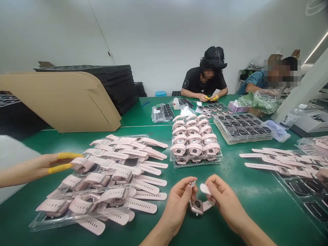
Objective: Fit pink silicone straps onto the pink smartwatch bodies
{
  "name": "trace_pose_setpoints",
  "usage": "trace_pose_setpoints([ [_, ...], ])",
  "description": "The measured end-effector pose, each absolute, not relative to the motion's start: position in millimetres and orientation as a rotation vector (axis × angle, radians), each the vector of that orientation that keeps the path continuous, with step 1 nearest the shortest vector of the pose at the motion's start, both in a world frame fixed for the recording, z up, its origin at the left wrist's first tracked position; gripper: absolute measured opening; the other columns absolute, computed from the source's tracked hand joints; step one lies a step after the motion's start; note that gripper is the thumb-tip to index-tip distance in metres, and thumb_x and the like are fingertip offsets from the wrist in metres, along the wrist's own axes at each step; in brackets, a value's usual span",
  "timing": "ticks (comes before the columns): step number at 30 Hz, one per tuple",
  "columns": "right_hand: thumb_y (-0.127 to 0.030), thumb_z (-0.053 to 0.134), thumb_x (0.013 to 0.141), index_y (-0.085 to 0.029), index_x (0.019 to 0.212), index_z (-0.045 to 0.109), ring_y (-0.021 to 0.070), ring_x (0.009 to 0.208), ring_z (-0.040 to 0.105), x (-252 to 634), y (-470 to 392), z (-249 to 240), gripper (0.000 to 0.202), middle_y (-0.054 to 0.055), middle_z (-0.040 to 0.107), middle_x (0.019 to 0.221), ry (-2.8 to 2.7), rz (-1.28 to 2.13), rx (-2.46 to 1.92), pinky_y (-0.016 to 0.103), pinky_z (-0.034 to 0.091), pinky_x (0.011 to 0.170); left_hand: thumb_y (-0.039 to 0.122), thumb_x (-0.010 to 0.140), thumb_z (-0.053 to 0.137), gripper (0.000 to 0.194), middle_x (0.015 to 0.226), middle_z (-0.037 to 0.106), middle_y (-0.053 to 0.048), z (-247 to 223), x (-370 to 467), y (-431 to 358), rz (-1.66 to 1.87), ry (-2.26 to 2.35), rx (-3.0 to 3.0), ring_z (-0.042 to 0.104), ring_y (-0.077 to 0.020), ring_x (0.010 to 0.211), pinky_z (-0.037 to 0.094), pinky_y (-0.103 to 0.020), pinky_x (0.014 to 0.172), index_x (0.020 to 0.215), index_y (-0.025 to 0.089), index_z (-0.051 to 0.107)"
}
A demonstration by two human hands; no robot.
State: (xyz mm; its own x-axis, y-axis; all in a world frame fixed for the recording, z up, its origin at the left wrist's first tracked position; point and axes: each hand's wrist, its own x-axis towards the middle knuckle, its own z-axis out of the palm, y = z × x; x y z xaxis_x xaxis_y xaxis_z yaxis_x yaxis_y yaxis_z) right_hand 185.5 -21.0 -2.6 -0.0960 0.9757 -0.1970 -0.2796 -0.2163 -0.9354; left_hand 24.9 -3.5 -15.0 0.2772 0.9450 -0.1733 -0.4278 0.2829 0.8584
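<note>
The watch point(197, 206) seems light, its soft strap point(205, 189) best held by the ends, which left fingers point(188, 194) and right fingers point(214, 188) pinch.

matt rubbery watch strap point(205, 189), shiny metallic watch case point(197, 206), glossy clear plastic tray point(197, 164), matt cardboard point(69, 102), smooth tabletop point(235, 157)

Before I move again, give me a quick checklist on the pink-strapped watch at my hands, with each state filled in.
1. Left hand on the buckle end of the strap: ok, pinched.
2. Right hand on the strap tip: ok, between thumb and fingers.
3. Strap ends joined: not ok, they are apart.
4. Screen of the watch unmarked: cannot tell, its back faces the camera.
5. Co-worker's hand away from this watch: ok, it is at the left tray.
</note>
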Motion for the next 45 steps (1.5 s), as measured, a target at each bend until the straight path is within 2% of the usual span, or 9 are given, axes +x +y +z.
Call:
trace_pose_setpoints([
  [9, -0.059, 0.073, 0.079, -0.021, 0.083, 0.056, 0.0129, 0.067, 0.049, 171.2, -29.0, -14.3, 0.041, -0.003, 0.056, 0.071, -0.692, 1.629, -0.996, 0.023, 0.041, 0.062, 0.055, 0.073, 0.079, 0.048, 0.082, 0.069, -0.006, -14.6, 29.6, -10.6, 0.977, 0.866, 1.002, 0.059, -0.0171, 0.073, 0.047, -0.026, 0.066, 0.105, 0.019, 0.076],
  [15, -0.063, 0.064, 0.084, -0.030, 0.107, 0.049, 0.0143, 0.061, 0.050, 164.3, -34.2, -14.8, 0.043, -0.005, 0.056, 0.071, -0.642, 1.591, -1.017, 0.024, 0.042, 0.058, 0.055, 0.080, 0.070, 0.043, 0.078, 0.064, -0.005, -10.1, 32.1, -10.0, 0.921, 0.964, 1.360, 0.055, -0.0186, 0.072, 0.045, -0.030, 0.069, 0.106, 0.022, 0.079],
  [18, -0.067, 0.051, 0.089, -0.031, 0.114, 0.056, 0.0189, 0.072, 0.055, 167.1, -36.4, -6.6, 0.044, 0.000, 0.058, 0.081, -0.842, 1.522, -1.095, 0.030, 0.046, 0.067, 0.056, 0.085, 0.063, 0.041, 0.071, 0.061, -0.004, -6.7, 31.4, -10.8, 0.935, 0.996, 1.465, 0.054, -0.0181, 0.068, 0.043, -0.028, 0.065, 0.087, 0.019, 0.080],
  [20, -0.066, 0.052, 0.089, -0.028, 0.103, 0.067, 0.0229, 0.085, 0.056, 171.7, -34.6, 0.4, 0.043, 0.004, 0.060, 0.089, -1.087, 1.469, -1.148, 0.034, 0.047, 0.079, 0.056, 0.088, 0.059, 0.048, 0.068, 0.058, -0.004, -3.1, 30.1, -10.8, 0.907, 0.966, 1.465, 0.054, -0.0172, 0.066, 0.042, -0.027, 0.061, 0.068, 0.016, 0.075],
  [22, -0.062, 0.058, 0.087, -0.025, 0.089, 0.073, 0.0243, 0.090, 0.055, 177.6, -30.8, 6.4, 0.039, 0.005, 0.058, 0.090, -1.235, 1.445, -1.194, 0.034, 0.045, 0.083, 0.057, 0.088, 0.059, 0.049, 0.068, 0.056, -0.004, 0.3, 28.8, -10.3, 0.831, 0.910, 1.399, 0.052, -0.0152, 0.061, 0.041, -0.025, 0.055, 0.067, 0.014, 0.072],
  [26, -0.056, 0.071, 0.079, -0.022, 0.074, 0.073, 0.0194, 0.080, 0.050, 185.3, -23.1, 13.6, 0.035, 0.002, 0.052, 0.086, -1.144, 1.436, -1.213, 0.030, 0.042, 0.073, 0.060, 0.084, 0.063, 0.048, 0.068, 0.051, -0.001, 2.3, 29.1, -8.5, 0.737, 0.808, 1.238, 0.045, -0.0118, 0.057, 0.036, -0.022, 0.052, 0.088, 0.013, 0.073],
  [32, -0.057, 0.080, 0.069, -0.019, 0.079, 0.067, 0.0125, 0.064, 0.042, 174.4, -12.5, 23.6, 0.041, -0.004, 0.051, 0.067, -0.799, 1.541, -1.128, 0.024, 0.036, 0.061, 0.060, 0.084, 0.064, 0.049, 0.058, 0.034, 0.006, -4.0, 26.9, -4.4, 0.672, 0.712, 1.091, 0.024, -0.0072, 0.052, 0.018, -0.022, 0.050, 0.084, 0.012, 0.071],
  [35, -0.059, 0.080, 0.068, -0.018, 0.079, 0.067, 0.0106, 0.060, 0.039, 167.7, -6.4, 25.7, 0.044, -0.005, 0.049, 0.065, -0.807, 1.477, -1.109, 0.023, 0.033, 0.057, 0.059, 0.086, 0.062, 0.049, 0.059, 0.035, 0.006, -6.9, 23.3, -1.7, 0.648, 0.708, 1.091, 0.025, -0.0079, 0.053, 0.018, -0.023, 0.051, 0.094, 0.012, 0.071],
  [45, -0.058, 0.076, 0.074, -0.019, 0.083, 0.064, 0.0094, 0.056, 0.035, 175.2, 0.1, 20.2, 0.041, -0.006, 0.043, 0.064, -0.770, 1.398, -1.116, 0.020, 0.031, 0.048, 0.057, 0.083, 0.066, 0.046, 0.059, 0.040, 0.005, 0.1, 24.4, -6.7, 0.495, 0.705, 1.160, 0.031, -0.0084, 0.053, 0.024, -0.022, 0.049, 0.084, 0.011, 0.069],
])
